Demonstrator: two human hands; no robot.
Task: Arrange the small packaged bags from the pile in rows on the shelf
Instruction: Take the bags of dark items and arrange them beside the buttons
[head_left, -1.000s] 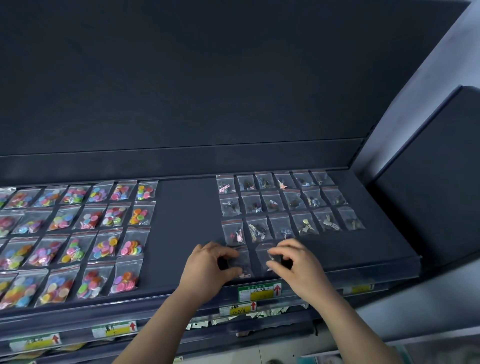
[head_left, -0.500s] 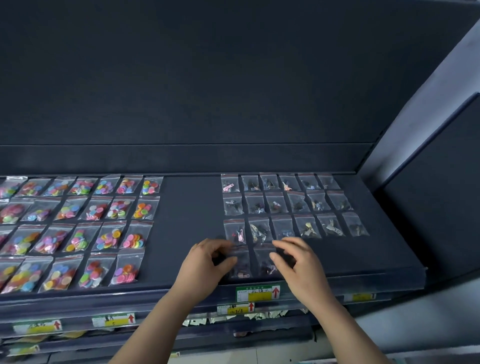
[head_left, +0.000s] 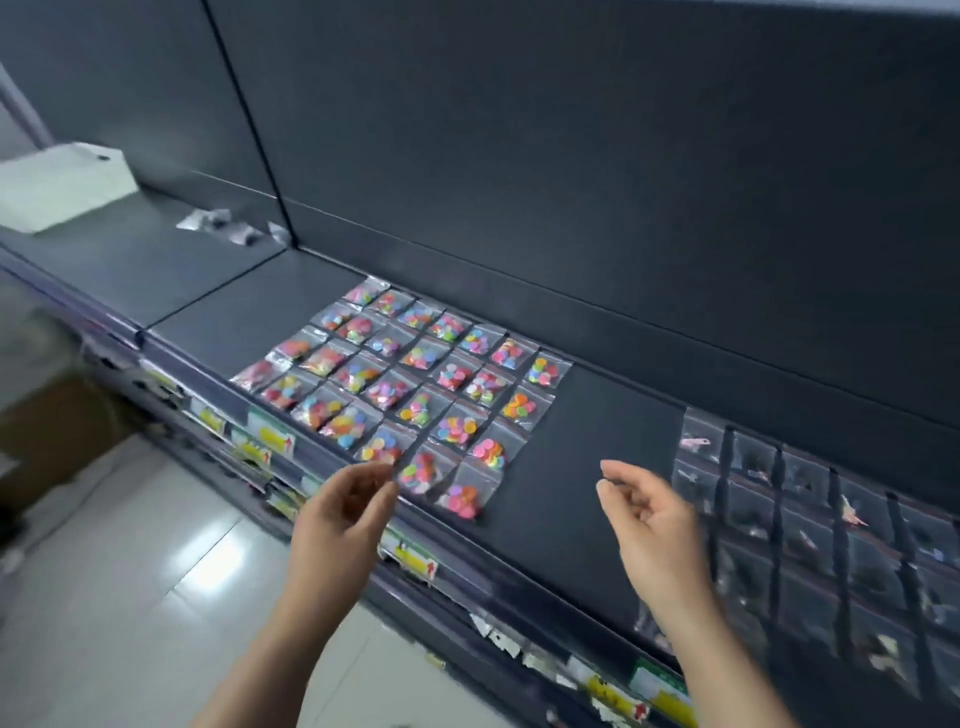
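Head camera looks down and leftward along a dark shelf (head_left: 602, 415) that carries two groups of small clear bags. The left group, bags of coloured discs (head_left: 415, 389), lies flat in four rows of seven, twenty-eight in all, edges touching or nearly so. The right group, bags of dark small parts (head_left: 810, 525), is also laid in rows, but blur and the frame's edge hide part of it, so their number cannot be told. A bare strip of shelf separates the two groups.

Both hands are raised over the near edge of the shelf, and neither holds anything. The left hand (head_left: 343, 514) hangs with loosely curled fingers just beside the near corner of the coloured group, without clearly touching a bag. The right hand (head_left: 654, 525), fingers relaxed and half bent, hovers over the bare strip, just left of the dark bags.

Far to the left, on the neighbouring shelf section, a loose pile of clear bags (head_left: 228, 228) lies near one white box (head_left: 57, 187); its count cannot be made out. Several yellow price labels (head_left: 270, 436) run along the shelf's front edge.
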